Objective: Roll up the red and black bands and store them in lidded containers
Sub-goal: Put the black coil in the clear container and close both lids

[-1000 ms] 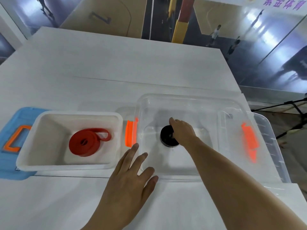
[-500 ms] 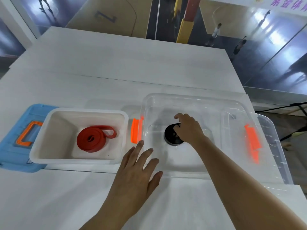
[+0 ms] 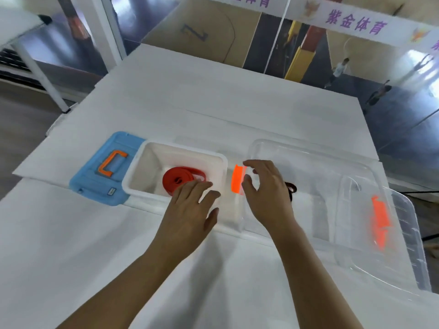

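You're at a white table [image 3: 213, 103] overlooking an indoor sports hall: court floor [image 3: 213, 39], padded pillar [image 3: 297, 65], banner [image 3: 356, 21].

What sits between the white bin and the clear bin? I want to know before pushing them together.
In the head view, an orange latch on the clear bin's left end faces the white bin, with a strip of white table below it.

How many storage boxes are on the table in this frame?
2. The white box sits left of centre with the rolled red band inside; the clear box sits to its right, with the black band inside, mostly hidden behind the right hand.
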`<control>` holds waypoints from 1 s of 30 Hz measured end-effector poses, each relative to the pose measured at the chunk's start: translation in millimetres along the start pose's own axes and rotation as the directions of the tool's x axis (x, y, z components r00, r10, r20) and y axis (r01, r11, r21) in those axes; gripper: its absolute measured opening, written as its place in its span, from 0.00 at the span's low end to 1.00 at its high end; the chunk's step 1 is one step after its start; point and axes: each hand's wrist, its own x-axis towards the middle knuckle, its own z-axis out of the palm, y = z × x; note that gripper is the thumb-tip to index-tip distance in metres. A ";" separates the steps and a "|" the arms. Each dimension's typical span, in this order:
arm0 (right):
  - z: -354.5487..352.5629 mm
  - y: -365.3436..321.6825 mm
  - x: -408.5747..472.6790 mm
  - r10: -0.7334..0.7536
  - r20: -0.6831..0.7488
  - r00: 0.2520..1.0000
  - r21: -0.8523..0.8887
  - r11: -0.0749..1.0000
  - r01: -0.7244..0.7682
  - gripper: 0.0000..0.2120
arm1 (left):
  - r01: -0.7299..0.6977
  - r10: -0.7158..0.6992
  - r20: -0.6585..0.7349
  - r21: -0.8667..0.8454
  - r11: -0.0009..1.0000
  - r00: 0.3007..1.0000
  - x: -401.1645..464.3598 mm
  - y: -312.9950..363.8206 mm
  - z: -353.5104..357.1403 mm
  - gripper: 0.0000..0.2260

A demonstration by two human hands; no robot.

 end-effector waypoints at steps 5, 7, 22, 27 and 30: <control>41.1 -50.6 -11.6 -0.074 0.085 0.994 0.033 0.997 0.071 0.15 | 0.148 -0.147 -0.030 0.022 0.989 0.989 -32.9 -48.2 -31.4 0.14; 61.2 -67.3 -14.6 -0.097 0.111 0.989 0.058 0.994 0.091 0.15 | 0.216 -0.215 -0.031 0.035 0.976 0.976 -48.5 -71.5 -38.8 0.14; 201.0 -119.8 -4.2 -0.145 0.402 0.904 -0.039 0.984 0.175 0.15 | 0.503 -0.513 0.093 0.114 0.857 0.853 -89.4 -243.5 30.2 0.16; 222.2 -113.9 -5.4 -0.137 0.446 0.885 -0.061 0.981 0.182 0.16 | 0.519 -0.545 0.192 0.169 0.838 0.816 -93.6 -273.5 67.1 0.23; 231.8 -107.6 -14.5 -0.158 0.409 0.899 -0.051 0.979 0.196 0.16 | 0.507 -0.545 0.190 0.214 0.835 0.817 -95.6 -281.6 76.0 0.23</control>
